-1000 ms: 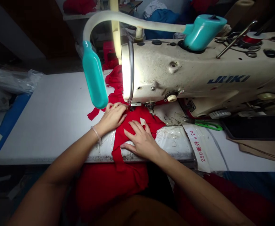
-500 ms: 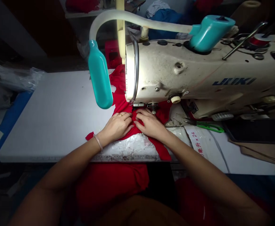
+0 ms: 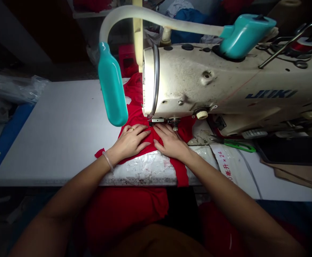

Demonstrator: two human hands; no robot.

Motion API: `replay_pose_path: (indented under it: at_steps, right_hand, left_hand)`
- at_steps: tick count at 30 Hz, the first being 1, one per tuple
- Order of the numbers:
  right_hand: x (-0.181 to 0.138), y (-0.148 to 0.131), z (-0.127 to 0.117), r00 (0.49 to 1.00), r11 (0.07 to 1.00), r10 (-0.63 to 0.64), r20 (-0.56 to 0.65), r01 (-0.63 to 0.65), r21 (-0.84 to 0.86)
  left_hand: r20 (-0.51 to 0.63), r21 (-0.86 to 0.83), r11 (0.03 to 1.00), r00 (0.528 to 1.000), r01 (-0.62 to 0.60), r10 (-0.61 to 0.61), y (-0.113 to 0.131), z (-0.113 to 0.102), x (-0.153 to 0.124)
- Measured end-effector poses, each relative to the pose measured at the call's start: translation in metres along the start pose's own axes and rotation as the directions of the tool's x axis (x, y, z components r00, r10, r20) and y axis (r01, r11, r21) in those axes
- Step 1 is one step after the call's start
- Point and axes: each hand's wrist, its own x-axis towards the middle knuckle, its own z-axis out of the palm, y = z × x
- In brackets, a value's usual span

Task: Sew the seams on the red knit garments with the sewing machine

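Note:
Both my hands lie flat on a red knit fabric (image 3: 138, 114), which runs under the presser foot (image 3: 158, 120) of a cream Juki sewing machine (image 3: 198, 78). My left hand (image 3: 130, 141) rests just left of the foot, its fingers spread and a ring on one finger. My right hand (image 3: 170, 142) presses beside it, fingertips close to the foot. A strip of the fabric hangs over the table's front edge below my right wrist. The needle is hidden from this angle.
A teal lamp (image 3: 112, 85) hangs left of the machine head. Green-handled scissors (image 3: 238, 145) lie to the right, by a printed plastic bag (image 3: 232, 171). More red fabric (image 3: 123, 210) lies on my lap, below the white table (image 3: 59, 132).
My right hand has moved up from the table's front toward the presser foot, next to my left hand. The fabric now lies flatter, with a strip hanging over the front edge.

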Motion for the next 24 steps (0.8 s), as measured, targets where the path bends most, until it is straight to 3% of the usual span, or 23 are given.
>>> replay_pose_path:
  at_steps: [2, 5, 7, 9, 10, 11, 12, 13, 14, 16, 24]
  right_hand:
    - [0.005, -0.003, 0.002, 1.0, 0.999, 0.025, 0.01, -0.024, -0.034]
    - [-0.001, -0.006, -0.003, 0.994, 0.991, -0.026, -0.109, 0.012, -0.13]
    - [-0.026, 0.002, -0.019, 0.97, 0.983, -0.07, -0.233, 0.027, -0.184]
    - [-0.066, 0.024, -0.044, 0.918, 0.975, -0.027, -0.395, -0.063, -0.214]
    - [-0.09, 0.039, -0.059, 0.862, 0.961, 0.033, -0.506, -0.166, -0.222]
    - [-0.114, 0.056, -0.073, 0.701, 0.904, 0.096, -0.707, -0.358, -0.232]
    - [-0.136, 0.073, -0.087, 0.575, 0.822, 0.167, -0.801, -0.53, -0.209]
    - [-0.155, 0.089, -0.098, 0.585, 0.759, 0.313, -0.748, -0.627, -0.173]
    - [-0.17, 0.103, -0.106, 0.563, 0.72, 0.362, -0.743, -0.675, -0.16]
    - [-0.185, 0.122, -0.113, 0.6, 0.677, 0.458, -0.655, -0.713, -0.18]
    - [-0.169, 0.119, -0.098, 0.631, 0.653, 0.509, -0.585, -0.726, -0.215]
  left_hand:
    - [0.011, -0.028, 1.0, 1.0, 0.004, -0.004, -0.004, 0.0, 0.001]
    - [0.044, -0.085, 0.996, 0.999, 0.001, 0.003, -0.009, -0.004, 0.003]
    - [0.071, -0.125, 0.992, 0.997, 0.001, 0.008, -0.011, -0.006, 0.003]
    - [0.087, -0.152, 0.988, 0.996, 0.008, 0.005, -0.012, -0.006, 0.002]
    - [0.091, -0.16, 0.987, 0.996, 0.011, 0.004, -0.012, -0.006, 0.002]
    - [0.093, -0.165, 0.986, 0.996, 0.012, 0.004, -0.012, -0.006, 0.001]
    - [0.091, -0.167, 0.986, 0.996, 0.01, 0.005, -0.012, -0.005, 0.002]
    - [0.085, -0.167, 0.986, 0.996, 0.008, 0.006, -0.013, -0.005, 0.002]
    - [0.078, -0.166, 0.986, 0.997, 0.006, 0.007, -0.014, -0.004, 0.003]
    - [0.058, -0.16, 0.987, 0.998, 0.004, 0.006, -0.016, -0.003, 0.006]
    - [0.025, -0.135, 0.991, 1.0, 0.01, -0.006, -0.022, 0.001, 0.014]
